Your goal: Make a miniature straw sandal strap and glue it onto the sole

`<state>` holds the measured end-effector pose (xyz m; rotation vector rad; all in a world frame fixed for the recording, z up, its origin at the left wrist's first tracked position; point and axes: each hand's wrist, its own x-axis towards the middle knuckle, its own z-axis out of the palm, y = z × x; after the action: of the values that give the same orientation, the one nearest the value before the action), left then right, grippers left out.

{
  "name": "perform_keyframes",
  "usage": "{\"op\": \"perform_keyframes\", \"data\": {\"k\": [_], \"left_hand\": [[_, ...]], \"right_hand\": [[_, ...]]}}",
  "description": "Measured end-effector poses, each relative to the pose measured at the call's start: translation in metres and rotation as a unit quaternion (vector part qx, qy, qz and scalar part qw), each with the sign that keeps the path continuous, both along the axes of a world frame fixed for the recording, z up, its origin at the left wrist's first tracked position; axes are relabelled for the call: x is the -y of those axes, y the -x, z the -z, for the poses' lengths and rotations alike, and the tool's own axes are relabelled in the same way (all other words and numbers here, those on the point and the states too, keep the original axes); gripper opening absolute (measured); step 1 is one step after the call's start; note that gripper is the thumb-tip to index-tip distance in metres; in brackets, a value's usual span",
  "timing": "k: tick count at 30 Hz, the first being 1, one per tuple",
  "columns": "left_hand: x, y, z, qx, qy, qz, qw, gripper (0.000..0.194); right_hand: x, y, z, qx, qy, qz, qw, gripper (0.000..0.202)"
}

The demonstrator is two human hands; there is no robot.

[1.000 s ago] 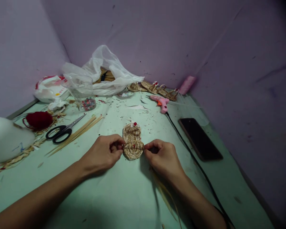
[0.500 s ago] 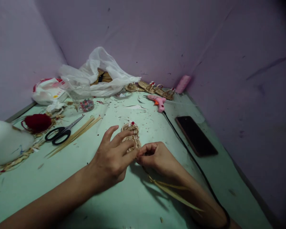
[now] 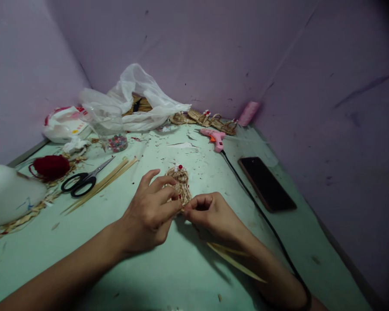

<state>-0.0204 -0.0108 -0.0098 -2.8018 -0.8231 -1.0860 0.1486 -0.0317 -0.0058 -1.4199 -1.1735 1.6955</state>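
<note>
A small woven straw slipper (image 3: 182,186) with red and white beads at its far end is partly covered by my left hand (image 3: 152,211). That hand's fingers curl over its left side and near end. At the slipper's near end my right hand (image 3: 207,211) pinches thumb and forefinger together, seemingly on the straw strip (image 3: 236,261), whose loose ends trail toward me under the right wrist. The pinched spot itself is hidden by the fingertips.
A pink glue gun (image 3: 215,137) lies behind, its black cord running past a phone (image 3: 267,185). Scissors (image 3: 84,179), flat straw strips (image 3: 100,185), red yarn (image 3: 52,167) and a cup of beads (image 3: 112,136) lie left. More slippers (image 3: 199,116) and a plastic bag (image 3: 139,86) line the wall.
My left hand has shifted slightly left, uncovering more of the slipper's middle. My right hand has moved a little left, and the trailing straw ends have drawn slightly inward.
</note>
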Motion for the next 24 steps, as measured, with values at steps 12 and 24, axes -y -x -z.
{"op": "perform_keyframes", "data": {"k": [12, 24], "left_hand": [[0.004, 0.0005, -0.0073, -0.069, 0.039, 0.014, 0.997, 0.019], [0.0032, 0.0019, -0.0087, -0.078, 0.054, -0.039, 0.995, 0.02]], "right_hand": [[-0.0002, -0.0001, -0.003, -0.031, 0.017, -0.032, 0.999, 0.001], [0.0, 0.0013, -0.0031, 0.032, -0.012, -0.02, 0.999, 0.002]]}}
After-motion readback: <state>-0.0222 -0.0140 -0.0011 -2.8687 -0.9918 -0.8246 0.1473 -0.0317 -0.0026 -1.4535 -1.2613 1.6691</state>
